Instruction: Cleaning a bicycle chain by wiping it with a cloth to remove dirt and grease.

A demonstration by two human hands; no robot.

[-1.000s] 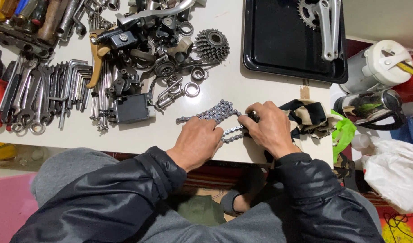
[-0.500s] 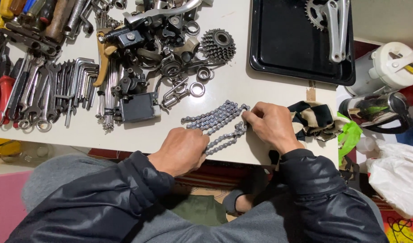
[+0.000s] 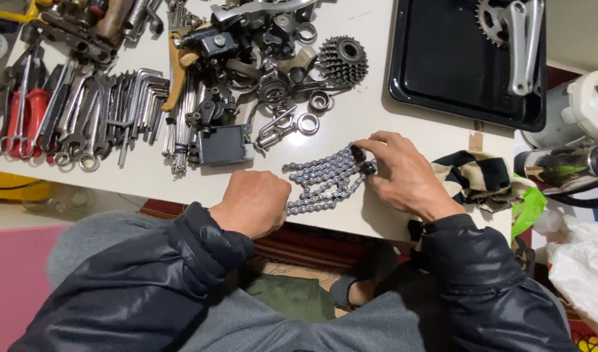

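A grey bicycle chain [image 3: 325, 179] lies folded in several rows on the white table [image 3: 377, 117], near its front edge. My left hand [image 3: 253, 202] is closed at the chain's near left end, at the table edge. My right hand [image 3: 403, 176] pinches the chain's right end between thumb and fingers. Both arms wear dark jacket sleeves.
A heap of bike parts, a cassette sprocket [image 3: 342, 60] and rings [image 3: 307, 124] sit behind the chain. Wrenches and hex keys [image 3: 97, 114] lie at left. A black tray [image 3: 465, 62] holds a crank arm [image 3: 524, 42]. A striped cloth [image 3: 478, 176] is beside my right hand.
My left hand has slid left and back toward the table edge along the chain. My right hand stays at the chain's right end, and the chain now lies more spread out.
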